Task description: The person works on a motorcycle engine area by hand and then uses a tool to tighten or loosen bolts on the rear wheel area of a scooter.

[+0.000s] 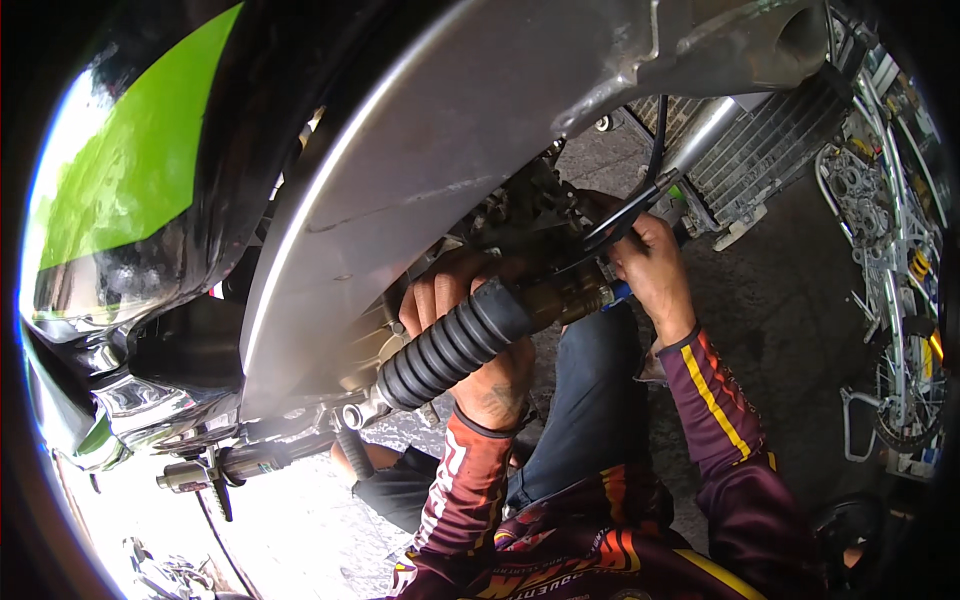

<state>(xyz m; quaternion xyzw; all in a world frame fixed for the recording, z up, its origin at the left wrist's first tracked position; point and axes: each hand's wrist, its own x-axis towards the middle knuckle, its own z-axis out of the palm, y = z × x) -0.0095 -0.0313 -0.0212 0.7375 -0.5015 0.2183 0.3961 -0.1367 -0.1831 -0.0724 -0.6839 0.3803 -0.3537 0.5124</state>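
My left hand reaches behind a black ribbed cylinder with a metal eyelet at its lower end, like a shock absorber. Its fingers curl toward the dark mechanical parts under the motorcycle's grey metal body. What they grip is hidden. My right hand is bent in beside a black cable, at the upper end of that cylinder. Close below its fingers shows a small blue piece. The right fingertips are in shadow behind the cable, and I cannot make out what they hold.
A green and black fairing rises at the left. A finned radiator hangs at the upper right. Along the right edge, metal parts and a frame stand on the dark floor. A handlebar-like tube juts out at lower left.
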